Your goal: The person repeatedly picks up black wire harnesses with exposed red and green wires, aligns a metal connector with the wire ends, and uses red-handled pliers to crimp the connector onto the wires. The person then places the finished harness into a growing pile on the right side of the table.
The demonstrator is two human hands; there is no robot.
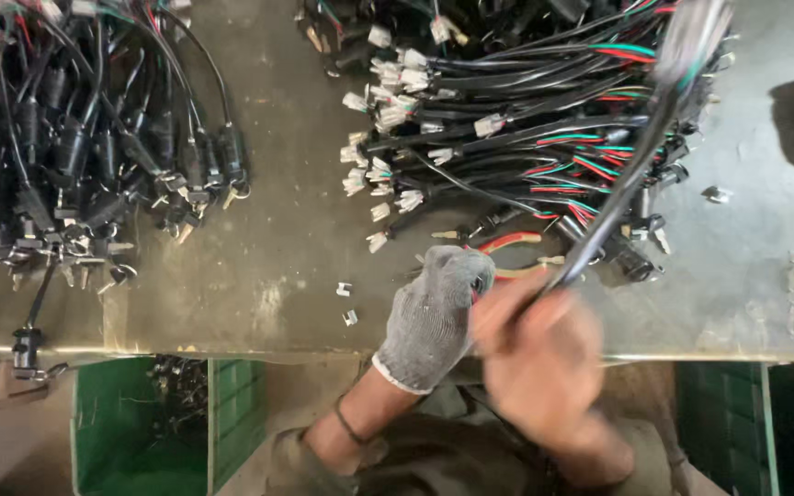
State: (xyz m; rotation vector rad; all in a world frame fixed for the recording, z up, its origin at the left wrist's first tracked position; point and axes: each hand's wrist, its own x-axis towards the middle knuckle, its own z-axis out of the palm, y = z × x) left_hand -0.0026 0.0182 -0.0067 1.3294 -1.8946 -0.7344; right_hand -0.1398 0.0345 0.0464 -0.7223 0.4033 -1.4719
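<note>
Down at the tabletop (259, 276) near edge: right hand (544, 363), blurred, grip closed on black cable harness (636, 156); gloved left hand (434, 317) curled, contents unclear. Bare strip between cable heap (75, 138) and connector pile (507, 119).

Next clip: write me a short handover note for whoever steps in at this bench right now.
Left hand: gloved, at the bench edge, closed near the red-handled pliers; whether it grips anything cannot be told.
Right hand: bare, blurred, holding a black cable harness lifted over the bench.
Right pile: harnesses with white connectors and coloured wires.
Left pile: black cables with metal ends.
Two small white pieces lie loose on the bench.
Green crates sit below.
How far the work has got cannot be told.
</note>
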